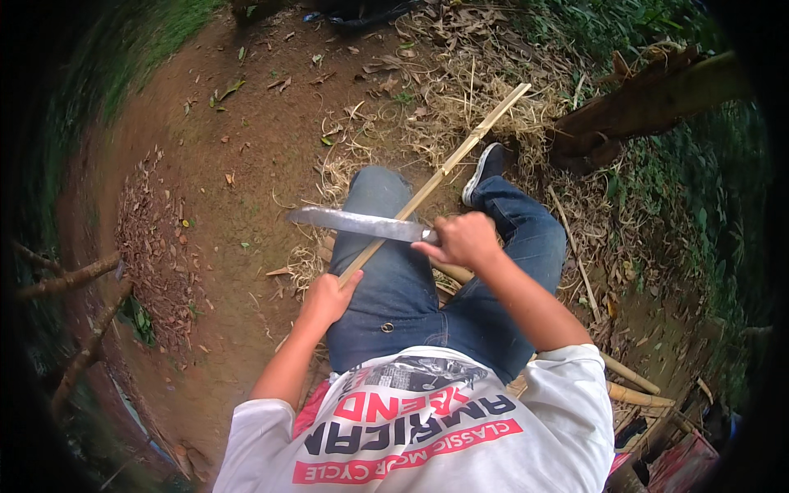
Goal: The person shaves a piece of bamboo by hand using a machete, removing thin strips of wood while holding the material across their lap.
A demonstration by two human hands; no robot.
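My left hand is closed round the near end of a long, pale split bamboo strip. The strip slants away over my left thigh toward the far right, with notch-like marks at its nodes. In my right hand is the handle of a machete. Its broad grey blade points left and lies across the strip above my thigh. Whether the edge bites into the bamboo cannot be made out.
Curled pale shavings and dry leaves cover the ground ahead. A thick trunk leans in at the far right. Bamboo poles lie by my right side. Branches stick in at the left. My shoe rests near the strip.
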